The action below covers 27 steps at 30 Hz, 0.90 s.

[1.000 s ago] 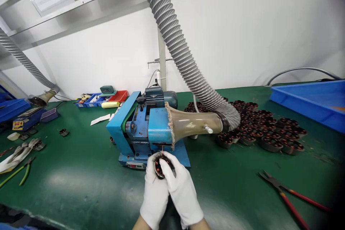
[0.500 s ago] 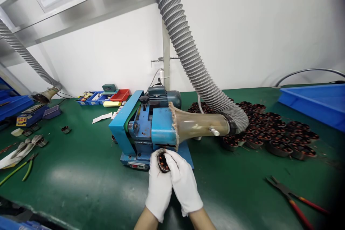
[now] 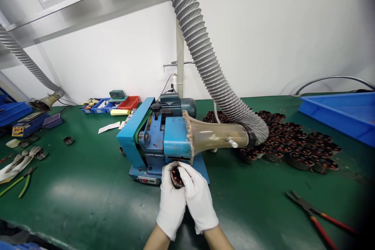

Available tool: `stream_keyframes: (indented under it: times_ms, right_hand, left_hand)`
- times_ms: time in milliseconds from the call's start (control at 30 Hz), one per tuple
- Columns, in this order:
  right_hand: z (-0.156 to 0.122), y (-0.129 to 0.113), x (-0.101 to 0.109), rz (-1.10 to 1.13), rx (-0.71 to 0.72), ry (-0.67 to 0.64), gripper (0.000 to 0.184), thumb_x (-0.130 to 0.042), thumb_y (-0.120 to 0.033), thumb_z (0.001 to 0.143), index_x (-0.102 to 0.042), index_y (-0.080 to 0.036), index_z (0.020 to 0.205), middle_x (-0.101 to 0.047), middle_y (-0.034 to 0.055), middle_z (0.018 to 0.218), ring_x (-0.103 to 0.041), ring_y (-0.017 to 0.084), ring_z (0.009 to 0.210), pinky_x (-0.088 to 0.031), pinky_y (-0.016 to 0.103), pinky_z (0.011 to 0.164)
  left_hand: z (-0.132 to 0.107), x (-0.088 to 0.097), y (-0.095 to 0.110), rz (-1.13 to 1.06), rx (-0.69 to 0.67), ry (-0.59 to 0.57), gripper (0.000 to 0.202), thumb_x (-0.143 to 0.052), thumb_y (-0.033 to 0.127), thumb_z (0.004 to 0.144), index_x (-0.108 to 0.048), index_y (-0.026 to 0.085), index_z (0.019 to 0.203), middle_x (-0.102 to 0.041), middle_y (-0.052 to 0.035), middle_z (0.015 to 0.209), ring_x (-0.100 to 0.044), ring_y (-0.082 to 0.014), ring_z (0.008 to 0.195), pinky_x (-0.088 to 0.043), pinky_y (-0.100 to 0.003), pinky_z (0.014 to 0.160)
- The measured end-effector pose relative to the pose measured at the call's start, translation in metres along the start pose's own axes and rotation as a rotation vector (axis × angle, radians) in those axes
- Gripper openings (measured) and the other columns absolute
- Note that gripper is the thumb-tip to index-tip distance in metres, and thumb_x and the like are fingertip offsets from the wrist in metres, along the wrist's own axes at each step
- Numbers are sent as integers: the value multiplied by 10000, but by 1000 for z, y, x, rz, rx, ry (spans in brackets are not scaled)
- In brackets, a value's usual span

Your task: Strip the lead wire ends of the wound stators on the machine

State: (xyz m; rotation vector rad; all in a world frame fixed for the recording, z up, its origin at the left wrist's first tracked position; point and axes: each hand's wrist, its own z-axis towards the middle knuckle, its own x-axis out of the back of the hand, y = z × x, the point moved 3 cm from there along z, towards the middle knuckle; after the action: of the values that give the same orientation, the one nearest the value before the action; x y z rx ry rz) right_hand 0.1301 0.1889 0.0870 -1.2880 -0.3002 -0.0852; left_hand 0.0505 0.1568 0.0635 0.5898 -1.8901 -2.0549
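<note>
Both my hands wear white gloves and meet at the front of a blue belt-driven machine (image 3: 177, 136). My left hand (image 3: 171, 203) is wrapped round the left side of a motor stator (image 3: 177, 177), a dark ring with copper windings. My right hand (image 3: 197, 195) pinches at the stator's upper right edge, where a thin wire end shows; its fingertips partly hide what they grip. The stator is tilted, its open face toward me, just below the slot in the machine's blue cover. A translucent funnel (image 3: 216, 136) joins the cover's right side.
A grey ribbed hose (image 3: 202, 50) drops to the funnel. Many stators (image 3: 299, 160) crowd the right, before a blue tray (image 3: 342, 113). Red-handled pliers (image 3: 310, 211) lie front right. Green-handled cutters (image 3: 25, 183), gloves (image 3: 20, 166) and a loose stator (image 3: 68, 140) lie left.
The whole view has shifted slightly, with things on the bench appearing a little further left. My hands keep nearly the same hold on the stator at the machine.
</note>
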Motion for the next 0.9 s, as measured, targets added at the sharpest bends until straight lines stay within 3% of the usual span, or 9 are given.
stream_keyframes:
  times_ms: [200,333,433,500,567,667,733,800,900]
  right_hand:
    - [-18,7,6,52,-42,29,343,-459,-397,840,-688,-163,945,-689,128,1036,-632,274,969,-483,414,908]
    - [-44,5,22,81,35,-155,288,-527,-377,834,-671,-213,1021,-665,97,1097,-614,261,1012,-494,363,883]
    - [-51,-10,36,-20,49,-290,173,-547,-356,831,-656,-227,792,-658,37,841,-617,204,804,-498,285,738]
    - [-49,-21,45,-55,11,-309,288,-544,-354,831,-534,-211,581,-545,-11,634,-540,155,625,-443,242,605]
    - [-43,-26,56,-14,-55,-188,355,-552,-384,826,-453,-204,536,-457,-33,564,-457,130,554,-382,230,542]
    - [-37,-23,69,172,-196,106,374,-590,-475,792,-473,-202,563,-464,-31,552,-438,128,550,-378,231,540]
    - [-37,-18,63,367,-304,74,367,-616,-524,749,-563,-188,612,-542,1,575,-495,145,554,-419,251,551]
    - [-40,-18,47,504,-357,-116,349,-667,-513,692,-664,-164,710,-625,51,659,-567,183,601,-469,290,587]
    - [-44,-30,28,494,-268,-181,248,-723,-414,623,-716,-168,658,-656,71,703,-602,210,658,-490,304,620]
  left_hand:
    - [-19,2,5,-31,41,-16,363,-634,165,687,-520,191,1031,-619,-74,1057,-595,-187,987,-456,-300,906]
    - [-49,18,1,-12,92,32,499,-696,127,548,-561,212,1020,-631,-70,1055,-616,-226,968,-496,-301,840]
    - [-60,30,3,87,33,57,501,-743,150,496,-589,229,966,-629,-57,1010,-623,-242,917,-515,-310,783]
    - [-63,34,7,144,-18,42,458,-759,173,468,-608,230,896,-623,-44,942,-621,-235,852,-519,-307,741]
    - [-66,35,12,175,-38,36,432,-762,189,460,-611,229,863,-610,-39,928,-612,-215,781,-517,-303,707]
    - [-72,36,17,208,-45,45,460,-728,185,497,-593,219,936,-576,-65,1046,-604,-212,823,-505,-314,763]
    - [-76,37,19,208,-49,52,521,-684,165,521,-574,209,1028,-535,-87,1144,-579,-240,983,-466,-330,875]
    - [-77,35,20,202,-78,17,529,-643,154,550,-573,205,1072,-515,-94,1178,-524,-254,1110,-417,-336,954]
    - [-77,30,24,210,-181,-96,457,-637,163,601,-602,223,1053,-541,-80,1121,-522,-240,1113,-405,-336,965]
